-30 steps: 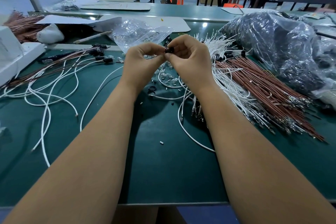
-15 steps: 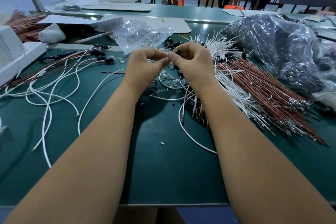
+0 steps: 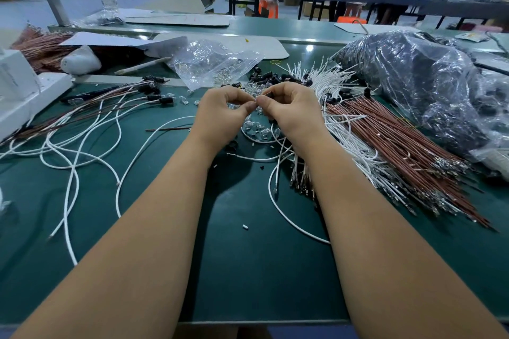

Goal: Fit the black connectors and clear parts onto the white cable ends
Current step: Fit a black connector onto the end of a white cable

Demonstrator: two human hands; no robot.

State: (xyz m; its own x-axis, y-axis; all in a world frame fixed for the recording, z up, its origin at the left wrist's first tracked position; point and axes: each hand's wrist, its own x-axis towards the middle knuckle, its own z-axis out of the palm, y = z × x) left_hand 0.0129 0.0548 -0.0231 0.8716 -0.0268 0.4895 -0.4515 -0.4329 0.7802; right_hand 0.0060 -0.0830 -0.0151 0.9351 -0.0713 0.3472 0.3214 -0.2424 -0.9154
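Observation:
My left hand (image 3: 220,118) and my right hand (image 3: 293,114) meet fingertip to fingertip low over the green table (image 3: 248,270). A black connector (image 3: 268,94) peeks out between the right hand's pinching thumb and forefinger. A small clear part (image 3: 232,106) shows inside the left hand's curled fingers. Loose clear parts (image 3: 257,129) lie just under the hands, and loose black connectors (image 3: 271,78) lie behind them. A white cable (image 3: 278,201) loops from under the right hand toward me. How the cable end sits in the fingers is hidden.
A bundle of white and brown wires (image 3: 385,151) fans out on the right, beside a large plastic bag (image 3: 421,85). Finished cables (image 3: 110,102) lie on the left near a white box (image 3: 24,96). A clear bag of parts (image 3: 212,63) sits behind.
Both hands have come down and slightly toward me, from above the pile to just over the clear parts. They stay pinched together.

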